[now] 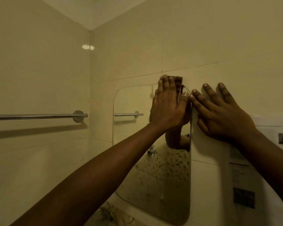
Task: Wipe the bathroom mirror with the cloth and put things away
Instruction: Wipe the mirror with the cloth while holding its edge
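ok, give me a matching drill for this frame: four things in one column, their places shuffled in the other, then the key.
1 left hand
2 right hand
3 towel bar
4 cloth

A fixed to the side wall
B flat on the tiles right of the mirror
C dark, pinned at the mirror's top edge
D pressing on the mirror's upper right corner

Pairs: 1-D, 2-B, 3-A, 4-C.

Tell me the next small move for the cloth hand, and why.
Probably slide the left hand and its cloth down the mirror: the cloth sits at the top right corner, while the lower glass looks speckled. The right hand lies flat on the wall.
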The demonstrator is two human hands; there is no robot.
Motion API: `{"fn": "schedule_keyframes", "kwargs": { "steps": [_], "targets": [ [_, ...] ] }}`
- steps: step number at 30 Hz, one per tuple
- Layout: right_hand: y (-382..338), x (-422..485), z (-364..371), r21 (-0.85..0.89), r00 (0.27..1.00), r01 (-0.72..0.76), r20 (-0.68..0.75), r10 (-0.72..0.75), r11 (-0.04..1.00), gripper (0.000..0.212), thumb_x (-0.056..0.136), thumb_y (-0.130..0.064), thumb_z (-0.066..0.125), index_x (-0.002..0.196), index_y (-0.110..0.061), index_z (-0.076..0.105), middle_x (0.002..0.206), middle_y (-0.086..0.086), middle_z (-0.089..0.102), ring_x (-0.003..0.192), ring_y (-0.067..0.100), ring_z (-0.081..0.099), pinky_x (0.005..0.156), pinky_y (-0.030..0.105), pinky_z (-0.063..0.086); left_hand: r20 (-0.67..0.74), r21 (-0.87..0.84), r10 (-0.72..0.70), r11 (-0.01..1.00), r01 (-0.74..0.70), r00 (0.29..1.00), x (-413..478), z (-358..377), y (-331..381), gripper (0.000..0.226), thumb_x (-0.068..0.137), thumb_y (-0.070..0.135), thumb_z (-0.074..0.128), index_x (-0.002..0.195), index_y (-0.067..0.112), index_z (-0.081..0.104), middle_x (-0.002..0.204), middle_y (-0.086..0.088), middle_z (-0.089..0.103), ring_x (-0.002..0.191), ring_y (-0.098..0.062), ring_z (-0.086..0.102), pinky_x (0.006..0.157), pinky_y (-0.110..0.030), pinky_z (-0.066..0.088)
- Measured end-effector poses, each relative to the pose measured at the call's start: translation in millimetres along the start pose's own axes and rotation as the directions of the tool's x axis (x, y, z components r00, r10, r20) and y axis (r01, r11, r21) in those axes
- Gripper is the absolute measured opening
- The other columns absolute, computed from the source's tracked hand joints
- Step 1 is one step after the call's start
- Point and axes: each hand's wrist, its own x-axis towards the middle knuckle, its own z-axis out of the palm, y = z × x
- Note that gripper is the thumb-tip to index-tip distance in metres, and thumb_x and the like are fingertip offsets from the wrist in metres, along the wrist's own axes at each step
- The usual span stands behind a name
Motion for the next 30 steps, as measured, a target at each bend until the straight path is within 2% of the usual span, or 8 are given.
{"fn": "schedule_keyframes", "kwargs": {
  "steps": [3,5,8,13,18,22,30],
  "targets": [
    [0,0,-2,0.010,1.000,0.000,0.010,0.000,1.000,0.074,0.099,-0.045,0.028,0.158,-0.003,0.040,0.165,0.023,0.037,0.156,0.047,0.026,0.125,0.068,0.018,-0.002,0.100,0.063,0.993,-0.062,0.998,-1,0,3,0.090,0.101,0.074,0.015,0.170,0.019,-0.004,0.179,0.000,-0.012,0.165,-0.016,-0.013,0.130,-0.047,0.000],
    [0,0,-3,0.012,1.000,-0.003,0.018,0.003,1.000,0.074,0.099,-0.046,0.025,0.159,-0.005,0.038,0.166,0.022,0.035,0.157,0.046,0.024,0.126,0.068,0.018,0.003,0.171,0.159,0.973,-0.157,0.987,-3,0,-3,0.093,0.100,0.073,0.016,0.170,0.014,-0.004,0.179,-0.005,-0.013,0.166,-0.021,-0.015,0.133,-0.050,-0.004],
    [-1,0,-2,0.016,1.000,-0.006,0.005,0.006,1.000,0.074,0.100,-0.046,0.025,0.161,-0.006,0.037,0.167,0.022,0.035,0.157,0.046,0.025,0.126,0.067,0.019,0.010,0.244,0.318,0.918,-0.311,0.948,-6,3,-14,0.093,0.100,0.070,0.017,0.170,0.010,0.002,0.179,-0.010,-0.011,0.165,-0.025,-0.016,0.132,-0.056,-0.012],
    [-1,-1,-3,0.017,1.000,-0.004,-0.007,0.005,1.000,0.071,0.100,-0.043,0.028,0.159,-0.003,0.040,0.165,0.023,0.036,0.156,0.047,0.028,0.126,0.067,0.020,0.027,0.269,0.493,0.834,-0.481,0.870,-13,4,-27,0.094,0.099,0.071,0.026,0.170,0.009,0.015,0.179,-0.013,0.003,0.167,-0.029,-0.003,0.132,-0.061,-0.003],
    [-4,-5,-5,0.023,0.998,-0.028,-0.049,0.029,0.999,0.061,0.101,-0.028,0.031,0.148,0.005,0.052,0.155,0.029,0.049,0.148,0.048,0.042,0.125,0.064,0.028,0.123,0.315,0.601,0.731,-0.605,0.790,-19,3,-41,0.101,0.098,0.079,0.021,0.170,0.009,0.016,0.179,-0.013,0.006,0.167,-0.031,0.001,0.132,-0.063,0.003],
    [-6,-5,-9,0.046,0.996,-0.058,-0.065,0.061,0.997,0.053,0.102,-0.019,0.036,0.145,0.006,0.053,0.154,0.029,0.051,0.148,0.046,0.044,0.125,0.061,0.029,0.190,0.344,0.671,0.638,-0.689,0.717,-25,3,-54,0.099,0.098,0.077,0.029,0.170,0.011,0.013,0.179,-0.012,0.007,0.167,-0.032,0.002,0.133,-0.062,0.004],
    [-6,-6,-6,0.057,0.995,-0.059,-0.074,0.063,0.997,0.053,0.102,-0.019,0.031,0.145,0.005,0.052,0.154,0.030,0.050,0.147,0.047,0.044,0.125,0.060,0.029,0.238,0.317,0.732,0.562,-0.764,0.638,-51,8,-67,0.097,0.098,0.074,0.041,0.169,0.012,0.017,0.178,-0.015,0.015,0.166,-0.036,0.008,0.133,-0.059,0.000]
  ]
}}
